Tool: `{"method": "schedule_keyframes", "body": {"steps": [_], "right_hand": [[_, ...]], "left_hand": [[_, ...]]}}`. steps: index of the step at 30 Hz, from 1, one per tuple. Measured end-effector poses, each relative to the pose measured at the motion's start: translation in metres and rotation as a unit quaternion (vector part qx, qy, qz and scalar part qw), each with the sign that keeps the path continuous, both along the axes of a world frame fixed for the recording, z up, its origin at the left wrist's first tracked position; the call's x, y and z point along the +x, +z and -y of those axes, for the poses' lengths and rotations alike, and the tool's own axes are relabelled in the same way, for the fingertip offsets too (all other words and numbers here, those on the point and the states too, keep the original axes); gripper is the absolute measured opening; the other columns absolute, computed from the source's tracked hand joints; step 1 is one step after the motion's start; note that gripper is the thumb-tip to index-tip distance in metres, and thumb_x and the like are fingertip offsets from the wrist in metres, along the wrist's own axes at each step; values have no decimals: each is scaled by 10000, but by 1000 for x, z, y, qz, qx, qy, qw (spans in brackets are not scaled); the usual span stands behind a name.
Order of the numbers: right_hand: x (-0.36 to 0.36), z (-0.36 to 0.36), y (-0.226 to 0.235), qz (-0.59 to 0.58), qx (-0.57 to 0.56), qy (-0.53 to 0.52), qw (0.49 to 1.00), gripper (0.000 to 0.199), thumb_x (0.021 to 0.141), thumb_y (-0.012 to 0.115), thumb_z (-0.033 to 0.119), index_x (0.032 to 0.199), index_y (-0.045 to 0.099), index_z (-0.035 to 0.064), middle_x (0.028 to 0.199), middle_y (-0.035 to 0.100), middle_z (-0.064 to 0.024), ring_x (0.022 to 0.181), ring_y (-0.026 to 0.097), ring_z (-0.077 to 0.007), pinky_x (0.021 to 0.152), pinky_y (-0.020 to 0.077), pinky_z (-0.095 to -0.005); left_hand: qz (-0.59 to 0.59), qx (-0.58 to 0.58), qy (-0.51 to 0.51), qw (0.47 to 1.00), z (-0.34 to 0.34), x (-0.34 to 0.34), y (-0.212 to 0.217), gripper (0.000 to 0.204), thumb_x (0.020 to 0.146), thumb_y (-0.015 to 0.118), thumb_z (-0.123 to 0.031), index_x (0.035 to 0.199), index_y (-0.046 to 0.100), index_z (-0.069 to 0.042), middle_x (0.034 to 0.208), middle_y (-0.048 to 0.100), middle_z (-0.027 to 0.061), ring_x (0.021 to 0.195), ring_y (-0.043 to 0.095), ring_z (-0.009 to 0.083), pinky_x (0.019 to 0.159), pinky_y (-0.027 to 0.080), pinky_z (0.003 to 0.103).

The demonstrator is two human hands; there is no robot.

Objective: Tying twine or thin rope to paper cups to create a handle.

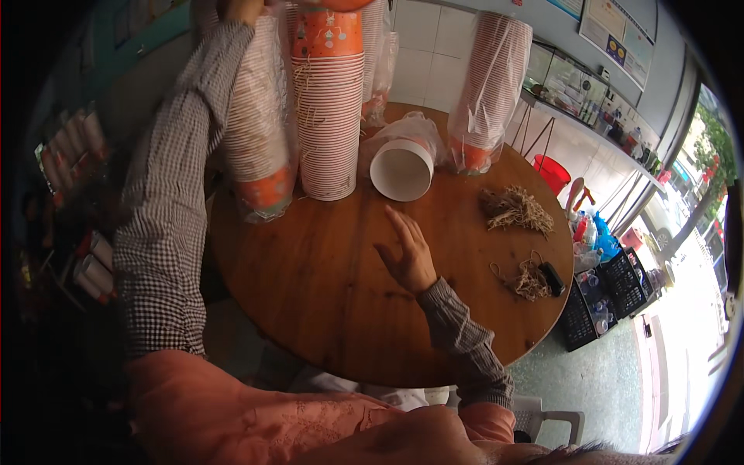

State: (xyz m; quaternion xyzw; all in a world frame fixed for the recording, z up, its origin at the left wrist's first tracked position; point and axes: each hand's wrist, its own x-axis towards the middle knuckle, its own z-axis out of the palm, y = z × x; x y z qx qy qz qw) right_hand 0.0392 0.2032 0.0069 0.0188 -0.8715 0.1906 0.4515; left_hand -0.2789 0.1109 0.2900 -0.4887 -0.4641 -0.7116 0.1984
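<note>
- The wrapped stack of paper cups stands tall at the far left of the round wooden table, just beside a bare stack of orange-and-white cups.
- My left hand reaches the top of the wrapped stack; the frame cuts my fingers off, so I cannot tell their grip.
- My right hand rests on the table, fingers spread open, holding nothing, near a cup stack lying on its side.
- Straw-coloured twine lies to the right.
- A further bagged stack leans behind.
</note>
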Motion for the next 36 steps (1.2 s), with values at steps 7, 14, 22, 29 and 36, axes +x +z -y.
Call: {"method": "schedule_keyframes", "body": {"steps": [7,14,22,29,36], "right_hand": [[34,-31,-28,72,-14,18,997,676,744,686,13,1351,389,30,1181,564,-161,1086,547,-328,903,471,-384],[51,-46,-42,155,-15,75,985,668,768,659,58,1364,362,14,1156,560,-171,1033,544,-332,876,476,-381],[54,-43,-44,145,-25,102,984,659,748,675,4,1342,388,16,1146,590,-158,1005,580,-326,851,492,-375],[51,-47,-50,183,-38,87,979,631,765,659,1,1338,395,23,1102,604,-149,968,589,-324,826,501,-378],[54,-48,-61,226,-62,89,968,650,763,646,-10,1353,376,30,1074,616,-137,953,592,-320,822,503,-382]], "left_hand": [[-61,0,140,988,-42,-13,64,228,831,551,-215,836,639,-5,724,631,101,642,585,206,584,458,325],[-113,-4,282,953,-65,-38,94,300,843,585,-305,855,653,-13,761,639,143,725,607,245,639,473,365],[-21,-202,368,907,-65,-84,136,516,831,629,-427,1106,584,7,1069,604,215,985,586,312,812,476,427],[-329,-35,457,826,-108,-66,84,621,800,640,-424,1249,507,-16,1275,525,182,1157,504,341,960,417,420],[-282,-161,437,839,-107,-35,74,711,782,618,-474,1289,476,3,1228,552,228,1109,546,351,954,425,410]]}}
